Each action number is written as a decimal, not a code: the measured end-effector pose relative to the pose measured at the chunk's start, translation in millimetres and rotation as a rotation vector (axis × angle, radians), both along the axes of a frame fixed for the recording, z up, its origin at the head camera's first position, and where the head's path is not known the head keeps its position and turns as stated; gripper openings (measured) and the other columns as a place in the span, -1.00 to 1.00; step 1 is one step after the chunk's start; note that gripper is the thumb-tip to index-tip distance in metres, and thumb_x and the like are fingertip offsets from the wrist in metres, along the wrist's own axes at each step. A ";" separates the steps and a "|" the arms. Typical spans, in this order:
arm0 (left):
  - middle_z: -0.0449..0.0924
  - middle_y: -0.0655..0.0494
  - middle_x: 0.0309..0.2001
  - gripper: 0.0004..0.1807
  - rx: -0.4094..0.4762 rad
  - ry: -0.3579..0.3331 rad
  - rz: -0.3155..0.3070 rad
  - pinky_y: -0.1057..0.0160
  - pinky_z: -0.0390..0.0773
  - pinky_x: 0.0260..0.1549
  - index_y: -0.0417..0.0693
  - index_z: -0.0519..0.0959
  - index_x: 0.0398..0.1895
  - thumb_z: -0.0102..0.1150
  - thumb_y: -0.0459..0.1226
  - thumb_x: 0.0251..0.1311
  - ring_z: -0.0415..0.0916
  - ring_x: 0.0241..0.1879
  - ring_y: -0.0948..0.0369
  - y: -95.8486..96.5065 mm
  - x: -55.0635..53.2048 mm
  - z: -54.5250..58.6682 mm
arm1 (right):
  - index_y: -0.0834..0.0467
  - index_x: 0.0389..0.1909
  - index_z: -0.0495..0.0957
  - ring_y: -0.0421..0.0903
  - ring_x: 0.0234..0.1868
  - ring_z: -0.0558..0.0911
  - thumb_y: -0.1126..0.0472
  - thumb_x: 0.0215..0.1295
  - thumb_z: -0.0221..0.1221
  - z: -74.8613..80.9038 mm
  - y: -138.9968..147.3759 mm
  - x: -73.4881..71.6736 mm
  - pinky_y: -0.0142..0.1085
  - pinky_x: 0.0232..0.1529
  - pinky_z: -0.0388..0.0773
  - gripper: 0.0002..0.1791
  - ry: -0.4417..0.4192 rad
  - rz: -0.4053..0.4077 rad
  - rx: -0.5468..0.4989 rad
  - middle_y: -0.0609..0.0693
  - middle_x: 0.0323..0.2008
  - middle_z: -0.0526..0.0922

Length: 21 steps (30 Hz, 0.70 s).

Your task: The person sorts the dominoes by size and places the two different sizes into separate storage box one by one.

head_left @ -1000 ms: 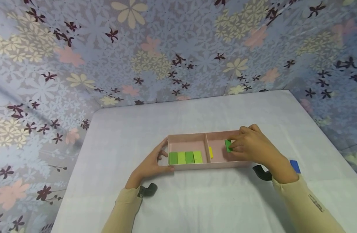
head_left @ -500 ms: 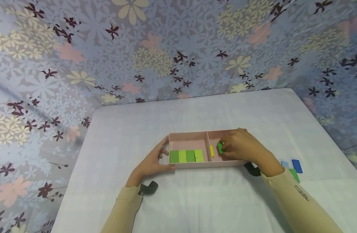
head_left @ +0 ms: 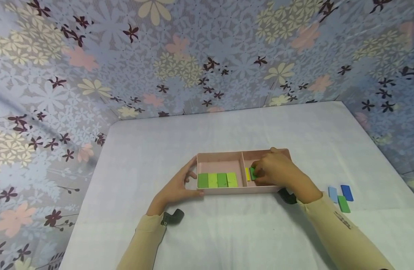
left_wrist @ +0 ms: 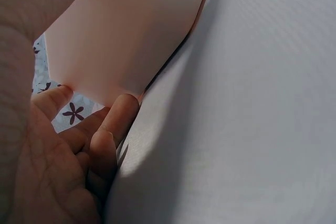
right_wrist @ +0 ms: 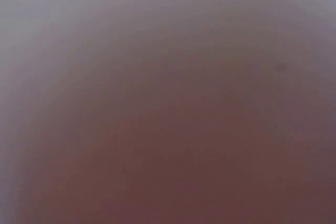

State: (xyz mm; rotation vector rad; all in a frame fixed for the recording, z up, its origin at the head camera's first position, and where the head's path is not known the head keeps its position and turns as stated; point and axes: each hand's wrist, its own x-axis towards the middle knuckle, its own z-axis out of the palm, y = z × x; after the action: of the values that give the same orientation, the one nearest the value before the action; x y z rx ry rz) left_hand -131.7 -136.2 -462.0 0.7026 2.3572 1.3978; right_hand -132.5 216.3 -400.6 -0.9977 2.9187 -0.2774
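Note:
A shallow pale pink box (head_left: 220,191) with two compartments lies on the white table. At its left end my left hand (head_left: 174,187) holds it, the thumb on the front wall and the fingers along the end wall; the left wrist view shows fingertips against that pink wall. Inside the right compartment my right hand (head_left: 276,168) pinches a green tile (head_left: 252,173), partly hidden by the fingers. Just left of that tile, a yellow tile (head_left: 247,174) stands on edge near the divider. The right wrist view is only a blur.
Several green and lime tiles (head_left: 222,180) form a row along the front of the left compartment. Right of the box, on the table (head_left: 227,232), lie a light blue tile (head_left: 333,194), a dark blue tile (head_left: 347,192) and a green tile (head_left: 344,204). Flowered cloth (head_left: 207,56) rises behind.
My right hand has moved left inside the right compartment, carrying the green tile close to the yellow one. The tiles at the right have come out from behind my right arm. My left hand stays put.

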 end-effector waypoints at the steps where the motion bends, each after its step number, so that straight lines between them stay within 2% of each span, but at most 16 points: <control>1: 0.04 0.19 0.46 0.28 0.007 -0.001 -0.001 0.05 0.34 -0.01 0.31 -0.18 0.52 0.55 -0.13 -0.18 0.39 0.02 0.18 0.5 1.1 3.3 | -0.17 -0.63 0.69 -0.37 -0.48 0.50 -0.05 -0.21 0.48 -0.2 -0.5 -0.1 -0.16 -0.23 0.24 -0.85 0.002 -0.003 0.002 -0.37 -0.46 0.65; 6: 0.04 -0.01 0.46 0.24 0.026 0.005 -0.026 0.00 0.35 -0.01 0.06 -0.16 0.53 0.52 -0.21 -0.14 0.40 0.03 0.01 3.7 7.2 26.5 | -0.16 -0.61 0.70 -0.39 -0.53 0.48 -0.04 -0.20 0.46 -2.1 -2.1 -1.6 -0.25 -0.33 0.14 -0.86 0.025 0.005 0.002 -0.38 -0.52 0.63; 10: 0.04 -0.02 0.46 0.23 0.013 0.004 -0.030 0.07 0.35 -0.02 0.00 -0.15 0.53 0.51 -0.21 -0.13 0.39 0.03 0.02 4.8 8.8 34.3 | -0.16 -0.60 0.70 -0.39 -0.52 0.49 -0.04 -0.18 0.46 -2.7 -3.0 -1.7 -0.24 -0.32 0.14 -0.87 0.033 0.008 0.012 -0.37 -0.44 0.65; 14: 0.06 -0.02 0.46 0.22 0.011 0.008 -0.023 0.07 0.35 -0.02 0.01 -0.14 0.53 0.52 -0.21 -0.13 0.40 0.02 0.03 4.2 9.5 34.8 | -0.14 -0.58 0.72 -0.36 -0.47 0.52 -0.03 -0.18 0.46 -3.4 -3.9 -1.6 -0.23 -0.32 0.14 -0.87 0.018 -0.005 0.004 -0.30 -0.39 0.68; 18: 0.06 -0.01 0.46 0.22 0.021 0.006 -0.024 0.04 0.35 -0.02 0.05 -0.14 0.53 0.52 -0.21 -0.13 0.40 0.02 0.03 3.6 9.3 30.3 | -0.15 -0.56 0.73 -0.24 -0.32 0.54 -0.02 -0.17 0.46 -4.4 -3.9 -0.9 -0.19 -0.27 0.22 -0.88 0.011 -0.006 0.005 -0.23 -0.28 0.71; 21: 0.05 0.08 0.46 0.24 0.024 0.005 -0.014 0.05 0.34 -0.03 0.16 -0.15 0.53 0.53 -0.19 -0.15 0.40 0.01 0.09 2.1 5.9 16.4 | -0.16 -0.54 0.73 -0.11 -0.21 0.51 -0.03 -0.15 0.47 -4.1 -3.0 1.0 -0.11 -0.17 0.29 -0.87 0.017 -0.008 0.011 -0.19 -0.19 0.70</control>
State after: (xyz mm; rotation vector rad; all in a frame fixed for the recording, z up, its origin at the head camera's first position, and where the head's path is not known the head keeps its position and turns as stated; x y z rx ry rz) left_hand -125.8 -134.1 -445.6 0.7289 2.3387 1.4225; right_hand -131.6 213.4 -404.7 -0.9921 2.9365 -0.2545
